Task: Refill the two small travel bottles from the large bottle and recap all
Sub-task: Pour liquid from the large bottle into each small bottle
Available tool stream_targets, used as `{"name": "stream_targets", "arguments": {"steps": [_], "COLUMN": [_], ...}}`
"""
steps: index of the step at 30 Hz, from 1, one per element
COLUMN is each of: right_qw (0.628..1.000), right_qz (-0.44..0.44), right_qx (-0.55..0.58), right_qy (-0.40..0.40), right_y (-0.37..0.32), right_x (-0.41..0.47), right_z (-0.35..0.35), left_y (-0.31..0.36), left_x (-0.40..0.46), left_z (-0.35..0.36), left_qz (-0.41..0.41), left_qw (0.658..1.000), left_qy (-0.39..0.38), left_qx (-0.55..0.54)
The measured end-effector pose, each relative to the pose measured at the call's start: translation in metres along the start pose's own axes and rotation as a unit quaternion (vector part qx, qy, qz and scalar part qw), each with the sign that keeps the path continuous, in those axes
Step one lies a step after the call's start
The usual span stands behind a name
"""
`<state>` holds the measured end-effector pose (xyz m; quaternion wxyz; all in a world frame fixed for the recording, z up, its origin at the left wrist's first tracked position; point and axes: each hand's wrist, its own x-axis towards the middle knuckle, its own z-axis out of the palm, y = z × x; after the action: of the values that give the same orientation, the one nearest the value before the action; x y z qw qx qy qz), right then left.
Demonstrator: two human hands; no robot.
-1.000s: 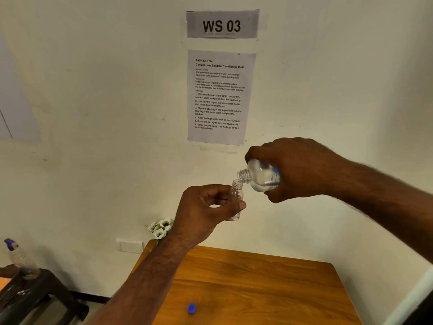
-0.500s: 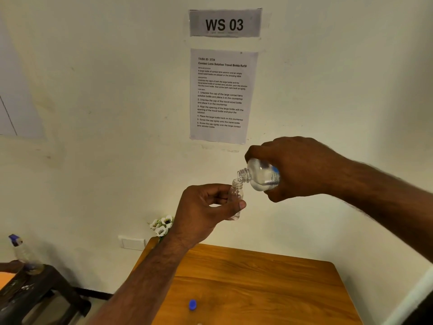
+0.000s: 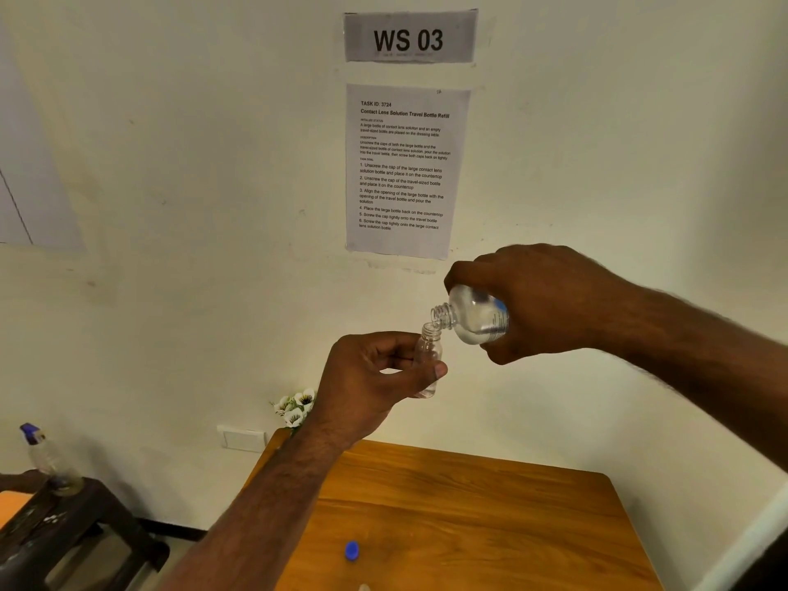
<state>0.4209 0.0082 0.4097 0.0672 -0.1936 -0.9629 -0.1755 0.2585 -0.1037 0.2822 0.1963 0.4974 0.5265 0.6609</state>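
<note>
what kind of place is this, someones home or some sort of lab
Most likely a numbered workstation set up for recording tasks, not a home. A "WS 03" sign is taped to the bare wall, a printed task sheet with numbered steps hangs below it, and there is just a plain wooden table.

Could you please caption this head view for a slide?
Right hand tips large bottle over small travel bottle in left hand.

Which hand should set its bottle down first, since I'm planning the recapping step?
Probably the right hand: its large bottle is tipped over the small bottle, which the left hand holds upright.
</note>
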Motion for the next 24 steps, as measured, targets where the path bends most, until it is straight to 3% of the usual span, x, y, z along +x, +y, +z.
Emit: {"name": "stream_targets", "arguments": {"steps": [24], "right_qw": [1.0], "right_qz": [-0.004], "right_qx": [0.004], "right_qy": [-0.005], "right_y": [0.0029], "right_x": [-0.0002], "right_z": [0.001], "left_y": [0.0023], "left_x": [-0.0003], "left_z": [0.0011], "left_qz": [0.001], "left_qw": [1.0], "left_qy": [-0.005], "left_qx": [0.017]}}
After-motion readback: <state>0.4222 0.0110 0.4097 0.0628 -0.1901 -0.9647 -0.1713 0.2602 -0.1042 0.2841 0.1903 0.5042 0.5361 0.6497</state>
